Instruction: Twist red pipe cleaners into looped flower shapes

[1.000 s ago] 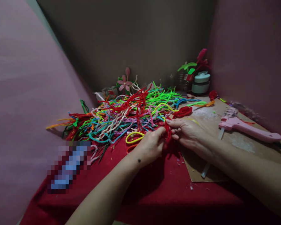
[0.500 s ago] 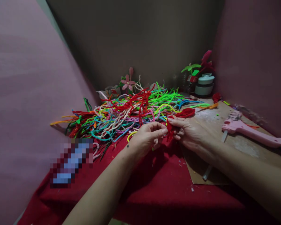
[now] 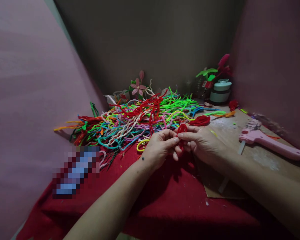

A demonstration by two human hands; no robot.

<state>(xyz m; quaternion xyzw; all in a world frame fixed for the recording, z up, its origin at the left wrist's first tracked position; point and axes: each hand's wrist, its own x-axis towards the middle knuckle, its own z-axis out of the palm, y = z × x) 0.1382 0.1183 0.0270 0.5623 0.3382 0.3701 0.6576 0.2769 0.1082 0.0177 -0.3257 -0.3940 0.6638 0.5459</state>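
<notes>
Between my two hands is a small looped piece of red pipe cleaner, held upright above the front of the table. My left hand pinches its lower left side with thumb and index finger. From the other side, my right hand grips it, thumb laid across the front; the fingertips of both hands nearly meet. Just behind my right hand lies another red pipe cleaner loop shape. A large heap of multicoloured pipe cleaners spreads beyond my left hand.
A pink hot glue gun with a glue stick near it rests on a cardboard sheet at right. Pipe cleaner flowers and a pale green lidded jar stand behind. Red cloth covers the table; a blurred patch lies left.
My left hand has closed in on the red piece, and both hands now hold it. The piece has turned, so its rounded loop shows on top. The view has shifted slightly.
</notes>
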